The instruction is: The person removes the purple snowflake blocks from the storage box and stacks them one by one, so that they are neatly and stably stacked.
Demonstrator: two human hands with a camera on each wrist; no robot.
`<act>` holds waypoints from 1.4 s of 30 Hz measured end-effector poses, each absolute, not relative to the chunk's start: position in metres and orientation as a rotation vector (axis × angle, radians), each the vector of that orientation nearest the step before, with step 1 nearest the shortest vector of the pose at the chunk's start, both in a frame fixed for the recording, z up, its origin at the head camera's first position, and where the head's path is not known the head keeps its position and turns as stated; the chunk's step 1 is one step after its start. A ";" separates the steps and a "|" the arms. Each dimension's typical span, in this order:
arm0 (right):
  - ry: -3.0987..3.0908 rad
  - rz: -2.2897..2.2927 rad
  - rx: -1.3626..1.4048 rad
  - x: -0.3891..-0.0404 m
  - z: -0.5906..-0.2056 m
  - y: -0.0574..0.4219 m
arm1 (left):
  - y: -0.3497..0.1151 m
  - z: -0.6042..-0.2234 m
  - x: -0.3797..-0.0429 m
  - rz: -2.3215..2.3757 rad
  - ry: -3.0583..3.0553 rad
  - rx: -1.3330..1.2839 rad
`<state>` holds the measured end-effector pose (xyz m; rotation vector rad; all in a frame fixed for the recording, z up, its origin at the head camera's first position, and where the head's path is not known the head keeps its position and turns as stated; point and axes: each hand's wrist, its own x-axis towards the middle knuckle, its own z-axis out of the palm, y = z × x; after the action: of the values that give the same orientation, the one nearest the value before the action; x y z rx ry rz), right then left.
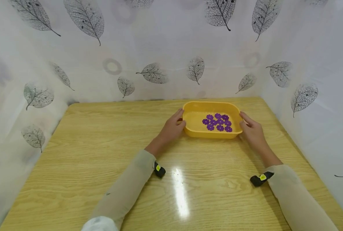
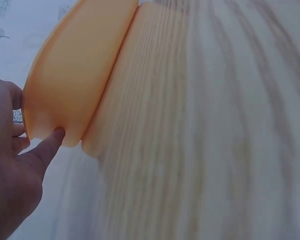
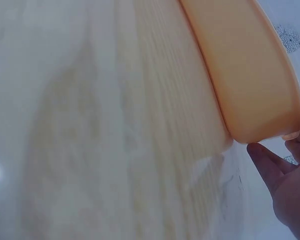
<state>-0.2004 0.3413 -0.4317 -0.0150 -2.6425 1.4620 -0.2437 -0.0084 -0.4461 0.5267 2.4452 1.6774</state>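
We observe a yellow basin point(image 1: 192, 120) at 1 o'clock on the wood-grain table point(image 1: 96, 138), its base meeting the surface in both wrist views. The two hands are apart from each other, each clamped on the basin: the left hand point(image 1: 172, 126) grips its 9 o'clock end, thumb against the outer wall and fingers up by the rim; the right hand point(image 1: 252, 131) grips its 3 o'clock end, thumb low on the wall. Inside, we count ten purple flower-shaped pieces point(image 1: 220, 122), clustered from the basin's centre towards 3 and 4 o'clock. We note a pale sleeve on either arm and a black strap point(image 1: 159, 170) with a yellow mark at each wrist. A glare streak point(image 1: 180, 195) lies towards 6 o'clock; a leaf-print curtain point(image 1: 165, 45) hangs beyond 12 o'clock
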 end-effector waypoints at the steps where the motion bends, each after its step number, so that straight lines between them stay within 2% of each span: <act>1: -2.645 1.459 -0.007 -0.200 -0.431 0.340 | -0.010 -0.446 -0.243 1.678 2.440 0.531; 16: -2.674 1.506 -0.053 -0.200 -0.431 0.320 | -0.035 -0.439 -0.230 1.643 2.497 0.509; 42: -2.640 1.666 0.078 -0.190 -0.432 0.264 | -0.105 -0.437 -0.203 1.514 2.540 0.454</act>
<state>-0.1896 0.2641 -0.4320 0.0780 -2.6405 1.6663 -0.2034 -0.1052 -0.4367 0.4537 2.5397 1.5143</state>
